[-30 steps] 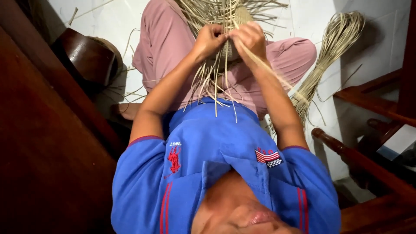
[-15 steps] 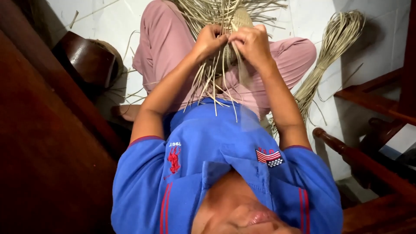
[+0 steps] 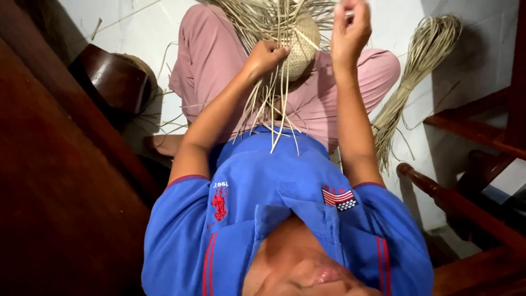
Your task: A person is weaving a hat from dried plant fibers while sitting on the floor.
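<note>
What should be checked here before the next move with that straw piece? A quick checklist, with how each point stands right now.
1. Left hand grips the woven piece: ok.
2. Right hand has a strand pinched: cannot tell, the fingertips are blurred.
3. Loose strands hang free, not knotted together: ok.
4. Spare bundle lies on the floor beside the right knee: ok.
5. Woven piece supported on the lap: cannot tell.

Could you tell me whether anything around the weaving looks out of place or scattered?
Mostly tidy. A few loose straw strands lie strewn on the white floor beside the person's knee, apart from the tied straw bundle. The left hand grips the half-woven basket; its unwoven ends splay out, as unfinished weaving would.
</note>
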